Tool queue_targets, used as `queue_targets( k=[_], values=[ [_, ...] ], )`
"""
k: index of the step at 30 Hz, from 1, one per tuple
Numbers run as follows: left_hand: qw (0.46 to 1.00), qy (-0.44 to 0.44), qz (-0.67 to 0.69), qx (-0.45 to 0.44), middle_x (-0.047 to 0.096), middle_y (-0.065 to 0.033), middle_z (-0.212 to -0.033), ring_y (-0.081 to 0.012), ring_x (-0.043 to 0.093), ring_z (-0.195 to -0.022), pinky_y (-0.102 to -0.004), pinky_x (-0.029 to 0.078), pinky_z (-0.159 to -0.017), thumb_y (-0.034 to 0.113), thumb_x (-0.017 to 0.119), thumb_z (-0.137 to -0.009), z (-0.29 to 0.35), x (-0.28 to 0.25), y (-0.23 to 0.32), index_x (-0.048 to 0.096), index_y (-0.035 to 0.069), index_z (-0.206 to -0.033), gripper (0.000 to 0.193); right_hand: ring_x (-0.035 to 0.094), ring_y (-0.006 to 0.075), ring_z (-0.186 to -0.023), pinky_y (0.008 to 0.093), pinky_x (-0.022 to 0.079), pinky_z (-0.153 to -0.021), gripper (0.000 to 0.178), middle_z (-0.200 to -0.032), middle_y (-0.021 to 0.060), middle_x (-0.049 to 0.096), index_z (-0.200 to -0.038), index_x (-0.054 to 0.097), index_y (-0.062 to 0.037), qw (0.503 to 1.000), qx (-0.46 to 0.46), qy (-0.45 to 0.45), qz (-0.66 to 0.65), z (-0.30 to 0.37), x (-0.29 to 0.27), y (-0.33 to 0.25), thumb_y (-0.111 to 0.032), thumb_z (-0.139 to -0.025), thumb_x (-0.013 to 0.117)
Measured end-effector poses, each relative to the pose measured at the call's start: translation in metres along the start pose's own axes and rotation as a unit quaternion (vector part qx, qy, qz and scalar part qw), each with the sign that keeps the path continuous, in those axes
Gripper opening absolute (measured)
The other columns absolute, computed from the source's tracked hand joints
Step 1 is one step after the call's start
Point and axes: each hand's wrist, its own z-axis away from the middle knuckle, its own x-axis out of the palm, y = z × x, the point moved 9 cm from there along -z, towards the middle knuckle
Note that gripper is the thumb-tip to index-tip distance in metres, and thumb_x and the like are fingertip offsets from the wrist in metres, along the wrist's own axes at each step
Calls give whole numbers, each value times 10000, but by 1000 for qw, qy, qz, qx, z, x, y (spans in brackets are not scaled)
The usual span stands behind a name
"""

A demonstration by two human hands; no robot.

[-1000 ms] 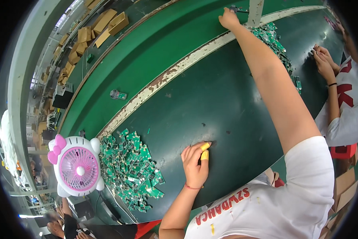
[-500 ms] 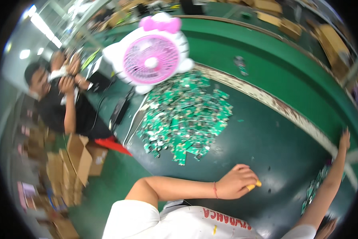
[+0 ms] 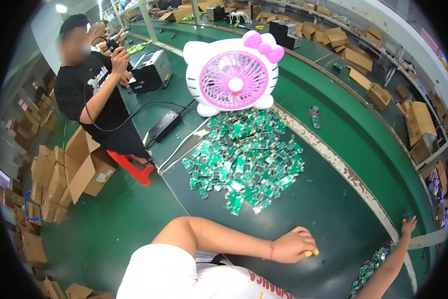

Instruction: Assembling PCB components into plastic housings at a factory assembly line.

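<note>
My left hand (image 3: 292,245) rests on the dark green bench (image 3: 199,204), its fingers curled under. Yellow covers show on its fingertips, and the inside of the hand is hidden. Far to the right, my right hand (image 3: 409,226) reaches over the bench's edge strip to the green belt (image 3: 383,192). Its thumb and forefinger look apart, close by a small dark part (image 3: 406,215); whether they touch is too small to tell. A large heap of green circuit boards (image 3: 244,164) lies ahead of my left hand. Another pile of boards (image 3: 371,269) sits beside my right forearm.
A white and pink fan (image 3: 234,79) stands behind the heap. Further along the belt lies a grey part (image 3: 314,117). On the left, a person in black (image 3: 96,79) holds a corded dark device (image 3: 112,45) near a black box (image 3: 151,72). Cardboard boxes (image 3: 89,167) stand on the floor.
The view has turned, and the fan and heap sit further right in it. My right hand is lower in the picture, beside the small dark part. My left hand stays curled on the bench.
</note>
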Motion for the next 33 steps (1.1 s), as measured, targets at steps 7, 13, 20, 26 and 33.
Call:
queue_targets(
  k=[7,13,20,26,33],
  values=[
    [999,12,-30,-18,563,-31,-928,-189,507,-984,-394,290,-963,96,520,-806,2,1,-4,589,92,-922,136,521,370,-975,442,431,-829,408,-1096,227,484,-1194,533,-79,988,-55,-110,-94,23,-5,-77,-83,-787,555],
    [1000,19,-24,-6,567,-36,-907,-185,509,-974,-385,289,-958,68,520,-765,2,-4,-2,596,87,-891,148,566,358,-802,422,449,-718,266,-826,216,576,-978,645,-41,951,-230,-39,-200,44,-51,-219,-160,-745,599],
    [999,38,-24,9,589,-15,-829,-181,518,-905,-366,299,-934,81,528,-760,7,-5,2,618,99,-848,127,569,379,-876,431,459,-769,349,-911,236,595,-985,628,-56,943,-186,-88,-261,127,-123,-416,-330,-772,595],
    [999,34,-12,18,597,-19,-854,-186,526,-913,-369,301,-933,109,533,-782,4,-3,-1,620,105,-862,119,519,292,-1073,347,409,-890,503,-1150,211,538,-1245,454,-1,862,-75,-167,-473,133,-110,-407,-284,-834,521],
    [999,44,-16,-13,603,-10,-856,-183,528,-910,-365,308,-925,112,533,-785,-1,-5,-7,618,115,-854,109,302,320,-1274,372,250,-1044,490,-1318,186,389,-1290,392,-57,874,-278,-71,-393,251,-189,-379,-155,-840,556]
  ],
)
